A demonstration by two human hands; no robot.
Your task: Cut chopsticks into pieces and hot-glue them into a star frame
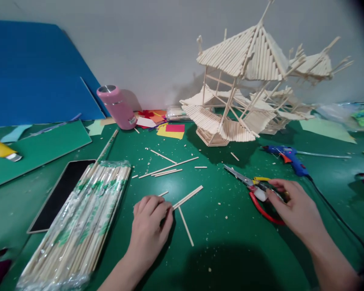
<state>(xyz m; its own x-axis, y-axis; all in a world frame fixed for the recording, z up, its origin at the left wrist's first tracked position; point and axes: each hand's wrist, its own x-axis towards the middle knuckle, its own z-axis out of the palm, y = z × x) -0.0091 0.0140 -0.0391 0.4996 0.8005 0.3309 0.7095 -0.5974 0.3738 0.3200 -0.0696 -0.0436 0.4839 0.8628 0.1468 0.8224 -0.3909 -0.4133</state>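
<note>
Two sticks [188,197], likely brittle; pinch mid-length | left hand [150,222] curled at 8-o'clock ends, grip unclear | right hand [295,206] gripping scissors [241,176]

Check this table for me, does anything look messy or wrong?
A little messy: pale crumbs and loose sticks lie scattered over the green table. The wrapped stick bundle partly covers a black flat panel, and one stick juts beyond the bundle's far end. I see no spilled liquid or clear damage.

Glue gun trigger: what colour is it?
The trigger is orange-red, on a blue body; the head view shows it best.
</note>
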